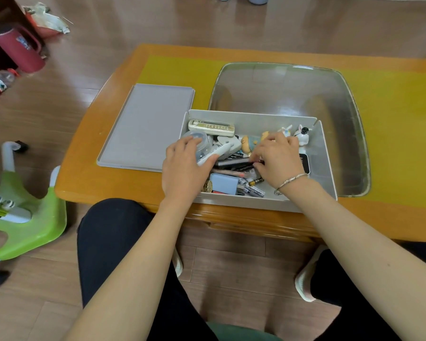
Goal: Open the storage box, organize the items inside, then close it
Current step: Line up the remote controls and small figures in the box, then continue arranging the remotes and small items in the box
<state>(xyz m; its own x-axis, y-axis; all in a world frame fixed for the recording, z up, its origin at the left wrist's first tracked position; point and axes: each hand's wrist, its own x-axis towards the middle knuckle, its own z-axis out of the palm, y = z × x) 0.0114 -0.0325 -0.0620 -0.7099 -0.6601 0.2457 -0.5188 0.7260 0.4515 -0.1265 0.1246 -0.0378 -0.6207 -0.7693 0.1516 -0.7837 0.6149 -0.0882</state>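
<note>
Sitting open at the table's [103, 183] near edge, the storage box [324, 168] holds remotes, batteries and figurines, with your left hand [182, 166] gripping a white remote [213, 153] and your right hand [277, 158] pinching a dark pen [231, 164]. Lid [145, 126] lies flat just left, touching the box.

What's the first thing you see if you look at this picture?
Two hands digging in an open white storage box full of clutter at the table's near edge: the left hand holds a white remote, the right hand pinches dark pens. The grey lid lies left of the box, and toy rabbits stand in its far right corner.
</note>
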